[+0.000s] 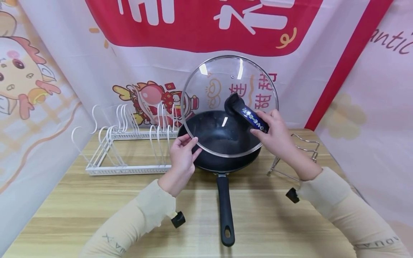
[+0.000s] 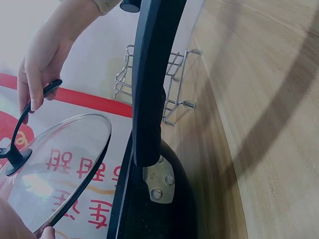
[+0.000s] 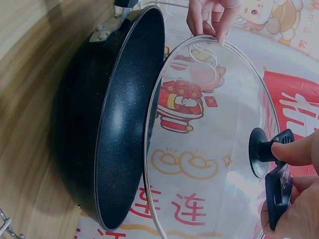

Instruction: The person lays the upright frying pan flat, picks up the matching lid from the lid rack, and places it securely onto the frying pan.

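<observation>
A round glass lid [image 1: 209, 77] with a metal rim is held tilted above a black frying pan [image 1: 222, 165]. My right hand [image 1: 275, 134] grips the lid's black handle [image 1: 237, 104], thumb on one side and fingers on the other. Near the lower left of the rim, my left hand [image 1: 184, 152] pinches the lid's edge between thumb and fingers. In the right wrist view the lid [image 3: 214, 119] stands beside the open mouth of the pan [image 3: 124, 119]. The pan sits on the wooden table, its long handle [image 1: 226, 211] pointing toward me.
To the left stands a white dish rack [image 1: 129, 170] with curved prongs, close beside the pan. A silver wire rack [image 1: 314, 154] is at the right, partly behind my right forearm. Behind the table [image 1: 74, 208] hangs a printed cloth [image 1: 155, 68].
</observation>
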`<state>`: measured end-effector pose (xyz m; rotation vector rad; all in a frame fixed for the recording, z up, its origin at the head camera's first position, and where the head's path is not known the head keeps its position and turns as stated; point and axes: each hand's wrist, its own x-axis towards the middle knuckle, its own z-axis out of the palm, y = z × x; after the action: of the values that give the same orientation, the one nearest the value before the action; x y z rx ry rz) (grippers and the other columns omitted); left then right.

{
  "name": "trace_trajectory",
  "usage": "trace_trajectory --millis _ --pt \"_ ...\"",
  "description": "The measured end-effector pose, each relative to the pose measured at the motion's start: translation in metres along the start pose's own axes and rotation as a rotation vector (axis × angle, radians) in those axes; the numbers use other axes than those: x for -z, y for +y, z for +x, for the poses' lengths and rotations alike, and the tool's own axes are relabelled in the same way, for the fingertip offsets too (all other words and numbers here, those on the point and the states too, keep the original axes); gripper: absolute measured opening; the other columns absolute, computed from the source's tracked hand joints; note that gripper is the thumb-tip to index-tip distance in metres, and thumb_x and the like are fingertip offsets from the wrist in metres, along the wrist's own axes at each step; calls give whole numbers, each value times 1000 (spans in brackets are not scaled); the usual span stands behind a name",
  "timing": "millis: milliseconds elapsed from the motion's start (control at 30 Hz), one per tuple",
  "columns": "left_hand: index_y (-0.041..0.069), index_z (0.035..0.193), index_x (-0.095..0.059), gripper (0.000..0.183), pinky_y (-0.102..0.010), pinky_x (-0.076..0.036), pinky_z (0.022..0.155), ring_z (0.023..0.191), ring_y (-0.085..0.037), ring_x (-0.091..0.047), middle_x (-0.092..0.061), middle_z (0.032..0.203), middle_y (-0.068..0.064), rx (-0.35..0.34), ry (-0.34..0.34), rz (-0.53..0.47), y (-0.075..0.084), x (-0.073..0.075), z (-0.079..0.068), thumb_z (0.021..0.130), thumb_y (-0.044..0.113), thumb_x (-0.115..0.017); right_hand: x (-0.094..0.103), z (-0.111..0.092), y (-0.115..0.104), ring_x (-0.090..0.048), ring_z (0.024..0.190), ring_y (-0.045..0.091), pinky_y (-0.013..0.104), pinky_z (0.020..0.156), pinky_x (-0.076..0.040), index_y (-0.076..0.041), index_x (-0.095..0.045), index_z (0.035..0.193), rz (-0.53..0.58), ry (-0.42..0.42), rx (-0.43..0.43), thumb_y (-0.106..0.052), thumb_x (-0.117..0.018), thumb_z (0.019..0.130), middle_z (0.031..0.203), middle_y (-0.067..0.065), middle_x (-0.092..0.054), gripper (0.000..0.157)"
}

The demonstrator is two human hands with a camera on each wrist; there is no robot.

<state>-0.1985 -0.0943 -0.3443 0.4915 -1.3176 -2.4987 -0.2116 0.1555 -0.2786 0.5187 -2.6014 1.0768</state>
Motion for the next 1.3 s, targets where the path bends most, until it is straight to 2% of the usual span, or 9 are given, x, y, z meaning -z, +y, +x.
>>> trace_trajectory --millis 200,400,600,733,900,1100,1300 --pt "-3 114 -58 24 -51 -58 88 90 -12 -60 -56 103 -8 10 -10 28 6 5 -2 93 -10 -67 2 -1 -6 -44 105 35 41 82 -48 7 -47 148 1 -32 -23 -6 -73 95 111 21 -41 60" --pt "-1 112 -58 21 -43 -61 82 93 -13 -62 -56 107 -8 13 -37 30 10 8 -6 94 -11 -61 3 -2 -9 -44 105 34 36 79 -48 5 -46 150 5 -50 -51 -9 -74 95 113 21 -42 63" --pt "-3 114 -56 23 -37 -62 79 87 -11 -61 -54 104 -8 13 -54 8 10 13 -7 93 -14 -59 3 -2 -13 -44 108 36 43 86 -51 6 -47 149 15 -57 -53 -8 -73 95 116 23 -43 61" --pt "-1 111 -56 22 -33 -62 74 87 -13 -61 -54 103 -6 11 -58 0 12 13 -6 93 -13 -60 4 1 -17 -44 109 37 45 88 -49 8 -48 147 28 -50 -51 -6 -73 95 117 25 -44 60" --pt "0 112 -55 22 -31 -62 76 89 -14 -61 -53 104 -7 36 -59 4 13 15 -7 94 -12 -61 3 2 -19 -44 107 36 43 86 -45 8 -49 146 9 -53 -46 -5 -74 94 116 24 -45 59" --pt "-1 114 -52 22 -28 -61 73 80 -8 -61 -56 99 -6 66 -72 -20 11 18 -6 96 -12 -58 -2 6 -19 -47 105 37 44 85 -41 12 -54 139 -22 -26 19 -3 -76 90 114 26 -49 55" --pt "1 113 -52 20 -27 -60 73 82 -9 -60 -54 103 -7 85 -73 -17 13 19 -7 97 -10 -57 -1 11 -19 -46 102 36 42 83 -43 10 -53 141 -29 -59 -21 -5 -75 92 112 25 -47 56"
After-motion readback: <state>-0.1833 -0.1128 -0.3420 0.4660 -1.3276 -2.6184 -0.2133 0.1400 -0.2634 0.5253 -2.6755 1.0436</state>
